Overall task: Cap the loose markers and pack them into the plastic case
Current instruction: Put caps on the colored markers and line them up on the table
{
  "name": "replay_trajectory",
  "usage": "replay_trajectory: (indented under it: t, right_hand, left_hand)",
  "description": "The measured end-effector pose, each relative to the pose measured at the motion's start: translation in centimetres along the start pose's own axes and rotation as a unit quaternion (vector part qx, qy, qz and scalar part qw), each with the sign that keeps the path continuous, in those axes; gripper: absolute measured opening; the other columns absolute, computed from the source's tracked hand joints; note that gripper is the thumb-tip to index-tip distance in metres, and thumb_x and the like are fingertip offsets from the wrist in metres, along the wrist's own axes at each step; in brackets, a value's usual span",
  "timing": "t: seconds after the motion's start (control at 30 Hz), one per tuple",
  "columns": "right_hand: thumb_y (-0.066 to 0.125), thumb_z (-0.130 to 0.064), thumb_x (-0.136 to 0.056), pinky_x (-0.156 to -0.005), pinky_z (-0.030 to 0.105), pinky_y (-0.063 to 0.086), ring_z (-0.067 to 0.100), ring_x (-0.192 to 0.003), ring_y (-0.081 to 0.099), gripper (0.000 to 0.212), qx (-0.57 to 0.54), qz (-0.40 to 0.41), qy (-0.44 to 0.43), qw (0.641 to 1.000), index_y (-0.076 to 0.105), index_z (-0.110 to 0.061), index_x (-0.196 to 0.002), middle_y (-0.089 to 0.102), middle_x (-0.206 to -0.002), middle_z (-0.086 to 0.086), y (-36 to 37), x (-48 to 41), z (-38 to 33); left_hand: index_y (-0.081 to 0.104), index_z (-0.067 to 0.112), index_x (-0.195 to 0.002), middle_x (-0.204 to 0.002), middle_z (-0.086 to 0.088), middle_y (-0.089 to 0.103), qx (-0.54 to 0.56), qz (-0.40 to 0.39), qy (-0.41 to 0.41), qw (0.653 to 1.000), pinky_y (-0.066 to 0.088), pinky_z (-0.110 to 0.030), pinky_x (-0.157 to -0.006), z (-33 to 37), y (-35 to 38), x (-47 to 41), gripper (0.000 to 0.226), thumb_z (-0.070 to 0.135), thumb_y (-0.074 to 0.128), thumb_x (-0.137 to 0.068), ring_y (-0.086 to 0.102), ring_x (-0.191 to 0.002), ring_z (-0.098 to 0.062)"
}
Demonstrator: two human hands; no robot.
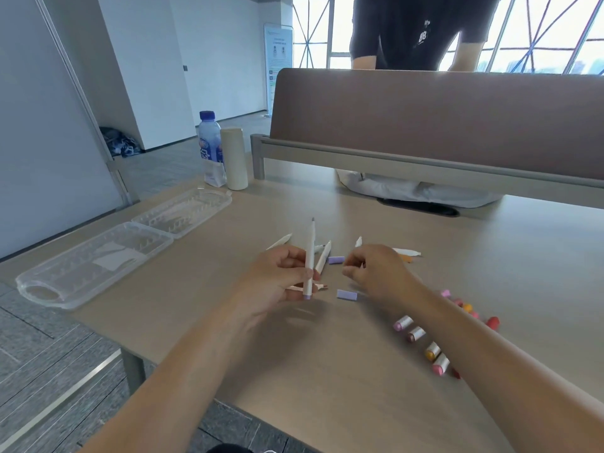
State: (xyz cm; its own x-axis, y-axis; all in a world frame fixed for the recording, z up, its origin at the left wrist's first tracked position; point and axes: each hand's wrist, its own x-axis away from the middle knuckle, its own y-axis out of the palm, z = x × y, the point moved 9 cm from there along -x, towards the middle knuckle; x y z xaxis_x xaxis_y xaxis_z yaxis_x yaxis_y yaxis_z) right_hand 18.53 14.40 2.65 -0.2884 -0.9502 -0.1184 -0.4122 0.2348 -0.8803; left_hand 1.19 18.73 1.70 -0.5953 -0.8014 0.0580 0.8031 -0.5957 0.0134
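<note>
— What is lying nearest to you?

— I'm seeing loose caps (421, 341), pink and orange, sitting on the desk (310, 371) at lower right, beside my right forearm.

— And the hands?

— My left hand (281, 279) is gripping a white marker (310, 253) upright at centre frame, thin tip pointing up. My right hand (376, 273) is hovering just right of it with fingers curled; I cannot tell whether it is pinching anything. A lilac cap (336, 259) is lying by its fingertips, and a second lilac cap (346, 294) just below.

— The other pieces?

— More markers (324, 258) are lying just beyond the hands. The plastic case (98, 256) is lying open at frame left, well apart. Farther back, a water bottle (210, 148) and a cream cylinder (233, 158) are standing together, and a person (408, 27) is standing behind the brown divider (425, 125).
</note>
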Motion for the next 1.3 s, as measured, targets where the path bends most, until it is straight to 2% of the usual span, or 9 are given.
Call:
replay_trajectory:
  t: [0.2, 0.4, 0.53, 0.63, 0.7, 0.77, 0.9, 1.13, 1.3]
  right_hand:
    - [0.062, -0.026, -0.095, -0.089, 0.030, 0.044, 0.019, -0.109, 0.056, 0.033, 0.114, -0.031, -0.003, 0.993, 0.065, -0.023, -0.128, 0.062, -0.121, -0.002, -0.1, -4.0, -0.9]
    - [0.064, -0.039, -0.093, -0.071, 0.028, 0.040, 0.018, -0.088, 0.056, 0.020, 0.169, -0.054, -0.003, 0.984, 0.075, -0.024, -0.100, 0.066, -0.098, -0.001, 1.6, -5.6, -0.9]
    - [0.063, -0.036, -0.095, -0.077, 0.030, 0.044, 0.018, -0.091, 0.054, 0.022, 0.156, -0.049, -0.018, 0.986, 0.069, -0.014, -0.097, 0.063, -0.100, 0.003, 1.3, -4.4, -1.6]
    - [0.063, -0.035, -0.095, -0.077, 0.035, 0.046, 0.019, -0.086, 0.058, 0.018, 0.070, -0.016, -0.018, 0.997, 0.061, -0.017, -0.091, 0.065, -0.094, 0.001, -0.7, -2.7, -1.6]
    - [0.068, -0.031, -0.092, -0.066, 0.032, 0.048, 0.011, -0.070, 0.063, 0.017, -0.054, 0.006, -0.004, 0.998, 0.063, -0.017, -0.084, 0.070, -0.077, -0.003, -2.3, -1.3, -1.0]
    - [0.071, -0.021, -0.090, -0.057, 0.025, 0.042, 0.008, -0.052, 0.055, 0.012, -0.187, 0.034, 0.017, 0.982, 0.070, -0.015, -0.080, 0.066, -0.060, -0.004, -3.9, 0.7, -0.3]
    - [0.060, -0.008, -0.096, -0.050, 0.021, 0.040, 0.013, -0.055, 0.050, 0.015, -0.357, 0.071, 0.052, 0.930, 0.074, -0.008, -0.092, 0.063, -0.065, 0.006, -5.6, 4.3, 0.9]
    - [0.062, -0.008, -0.095, -0.054, 0.027, 0.041, 0.017, -0.061, 0.057, 0.007, -0.396, 0.115, 0.049, 0.910, 0.068, -0.004, -0.093, 0.069, -0.070, 0.009, -7.2, 6.7, 1.9]
    - [0.062, -0.010, -0.096, -0.055, 0.026, 0.044, 0.015, -0.061, 0.058, 0.009, -0.383, 0.116, 0.046, 0.915, 0.070, -0.006, -0.094, 0.071, -0.071, 0.006, -7.4, 7.5, 1.7]
  left_hand:
    - [0.068, 0.005, -0.101, -0.091, -0.018, 0.073, 0.013, -0.012, 0.009, 1.000, 0.060, -0.040, -0.072, 0.7, -0.3, -1.6, 0.018, -0.006, 0.064, -0.086, 0.069, -0.078, -0.028]
    - [0.069, 0.010, -0.099, -0.083, -0.008, 0.070, 0.007, -0.014, 0.011, 1.000, 0.060, -0.039, -0.072, 0.5, -0.8, -2.4, 0.020, -0.005, 0.066, -0.086, 0.067, -0.072, -0.022]
    - [0.070, 0.011, -0.100, -0.087, -0.008, 0.070, -0.008, -0.024, 0.009, 1.000, 0.060, -0.036, -0.069, 0.4, -0.4, -2.0, 0.022, -0.005, 0.065, -0.088, 0.067, -0.071, -0.021]
    - [0.067, 0.005, -0.100, -0.093, -0.015, 0.071, -0.007, -0.023, -0.003, 1.000, 0.061, -0.037, -0.069, 0.3, -0.1, -1.2, 0.016, -0.005, 0.065, -0.088, 0.070, -0.072, -0.025]
    - [0.066, 0.001, -0.102, -0.088, -0.015, 0.070, -0.013, -0.029, -0.009, 0.999, 0.061, -0.036, -0.068, 0.2, 0.3, -0.6, 0.013, -0.002, 0.065, -0.089, 0.069, -0.068, -0.024]
    - [0.066, -0.001, -0.104, -0.083, -0.014, 0.069, -0.021, -0.031, -0.013, 0.999, 0.057, -0.030, -0.059, 0.1, 0.8, 0.1, 0.012, 0.003, 0.064, -0.092, 0.067, -0.063, -0.023]
    - [0.065, -0.005, -0.103, -0.079, -0.017, 0.068, -0.042, -0.041, -0.014, 0.998, 0.051, -0.027, -0.054, -0.1, 2.1, 1.2, 0.015, 0.005, 0.065, -0.092, 0.064, -0.064, -0.026]
    - [0.072, 0.007, -0.088, -0.074, -0.005, 0.070, -0.079, -0.093, -0.008, 0.992, 0.047, -0.033, -0.063, -0.2, 4.7, 2.4, 0.005, 0.010, 0.068, -0.089, 0.061, -0.067, -0.027]
    - [0.076, 0.025, -0.071, -0.109, -0.025, 0.070, -0.099, -0.115, -0.007, 0.988, 0.048, -0.028, -0.059, -0.3, 5.4, 2.7, 0.025, 0.011, 0.067, -0.089, 0.060, -0.063, -0.024]
